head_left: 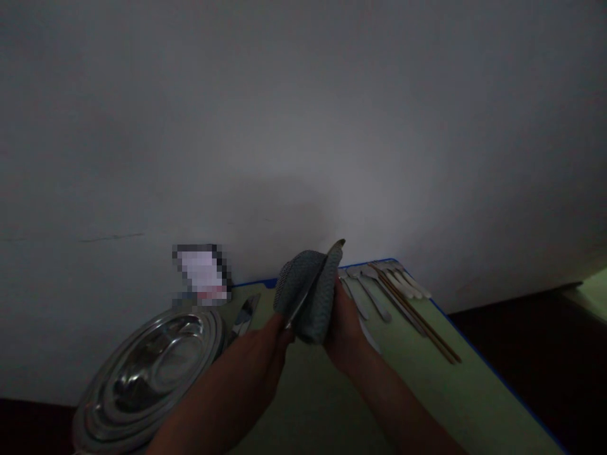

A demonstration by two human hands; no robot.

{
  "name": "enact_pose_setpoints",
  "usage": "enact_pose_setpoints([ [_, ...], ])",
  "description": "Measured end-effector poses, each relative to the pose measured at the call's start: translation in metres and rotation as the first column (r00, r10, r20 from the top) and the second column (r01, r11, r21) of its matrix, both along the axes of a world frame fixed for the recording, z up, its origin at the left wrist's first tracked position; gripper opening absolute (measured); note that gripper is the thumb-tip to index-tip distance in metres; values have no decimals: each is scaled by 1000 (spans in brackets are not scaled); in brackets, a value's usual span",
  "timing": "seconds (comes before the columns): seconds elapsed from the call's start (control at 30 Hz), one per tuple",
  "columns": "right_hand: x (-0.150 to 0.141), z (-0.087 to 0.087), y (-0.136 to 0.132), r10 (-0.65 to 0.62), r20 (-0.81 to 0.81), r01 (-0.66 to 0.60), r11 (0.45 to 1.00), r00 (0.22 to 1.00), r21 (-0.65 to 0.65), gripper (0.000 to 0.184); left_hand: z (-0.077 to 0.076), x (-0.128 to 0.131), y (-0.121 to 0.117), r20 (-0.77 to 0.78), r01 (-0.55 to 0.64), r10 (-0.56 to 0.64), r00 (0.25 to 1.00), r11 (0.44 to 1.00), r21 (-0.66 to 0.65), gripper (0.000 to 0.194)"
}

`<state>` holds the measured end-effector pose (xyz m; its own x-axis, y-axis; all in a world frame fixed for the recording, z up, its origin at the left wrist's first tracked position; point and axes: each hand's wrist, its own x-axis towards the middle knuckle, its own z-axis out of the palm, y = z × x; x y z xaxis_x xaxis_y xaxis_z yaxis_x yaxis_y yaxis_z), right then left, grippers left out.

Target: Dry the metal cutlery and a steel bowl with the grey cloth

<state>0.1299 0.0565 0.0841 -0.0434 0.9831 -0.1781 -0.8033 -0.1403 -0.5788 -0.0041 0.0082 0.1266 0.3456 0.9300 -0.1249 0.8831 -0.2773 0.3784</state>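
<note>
Above the table, my left hand [271,338] is closed round the lower end of a slim metal utensil [300,308]. A grey-green cloth [315,309] is folded about its middle, and a narrow rounded tip pokes out at the top. The cloth hides most of it, so I cannot tell its exact kind. From the right side, my right hand [345,332] grips the cloth against the utensil; its fingers are mostly behind the fabric. Just beyond my left hand lie table knives [246,316]. To the right of my right hand are metal spoons [374,300].
Nested shiny metal dishes [177,363] stand at the left. Behind them a pixelated upright device [203,272] leans near the wall [303,126]. Wooden chopsticks [417,322] and pale-handled cutlery [403,281] lie on the right of the green, blue-edged table [427,392].
</note>
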Motion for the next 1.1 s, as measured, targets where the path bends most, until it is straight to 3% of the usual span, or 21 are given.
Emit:
enact_pose_setpoints([
  [0.13, 8, 1, 7, -56, -86, 55, 998, 995, -19, 37, 4, 1, 1, -12, 17, -18, 1000, 999, -44, 30],
  [0.43, 6, 18, 5, 30, -267, -22, 999, 963, 33, 40, 3, 4, 2, -16, 10, -10, 1000, 999, -50, 31],
  [0.77, 18, 16, 11, -113, -141, 108, 993, 983, -46, 41, -3, -1, -1, -52, 74, -82, 995, 988, -137, 29],
  [0.97, 13, 13, 9, -190, -63, 180, 974, 980, -134, 40, 4, 1, -4, -67, 85, -95, 993, 986, -141, 30],
  [1.1, 0, 6, 2, -137, -14, 136, 988, 990, -70, 38, 8, -2, -4, -41, 41, -45, 998, 995, -89, 32],
])
